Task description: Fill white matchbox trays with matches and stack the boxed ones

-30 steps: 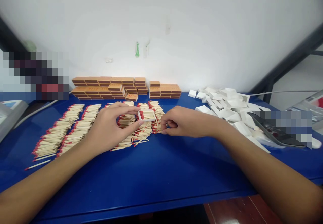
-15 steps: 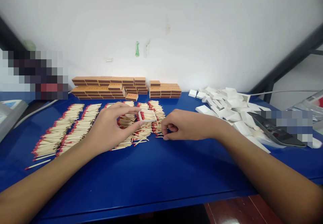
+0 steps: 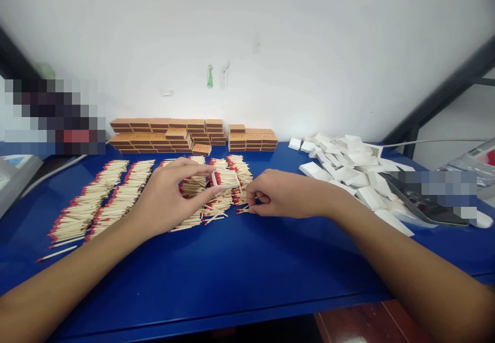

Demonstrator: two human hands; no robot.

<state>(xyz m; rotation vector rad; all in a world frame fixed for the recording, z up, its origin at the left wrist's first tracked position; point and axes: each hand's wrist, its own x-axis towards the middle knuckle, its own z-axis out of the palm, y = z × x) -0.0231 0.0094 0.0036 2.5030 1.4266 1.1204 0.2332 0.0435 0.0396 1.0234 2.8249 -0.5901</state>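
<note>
My left hand [image 3: 170, 191] grips a small white matchbox tray [image 3: 225, 179] by its left end, thumb in front and fingers behind. Red-headed matches lie inside the tray, which is held above the rows of matches. My right hand [image 3: 276, 193] is closed, its fingertips pinching at a few matches [image 3: 243, 210] low on the table at the front of the rightmost row. Part of that pinch is hidden by the curled fingers. Beneath and beside the left hand lie several long rows of loose matches [image 3: 112, 198], partly covered by the hand and forearm.
Orange-brown matchboxes [image 3: 147, 139] stand stacked along the wall. A heap of empty white trays [image 3: 348, 160] lies at right, with a dark phone [image 3: 421, 201] beside it. One stray match [image 3: 58, 253] lies at front left. The blue table [image 3: 216, 276] ends near me.
My right fingertips have shifted slightly at the row's front, and more of the matches beside them shows. The left hand and the tray stay almost where they were.
</note>
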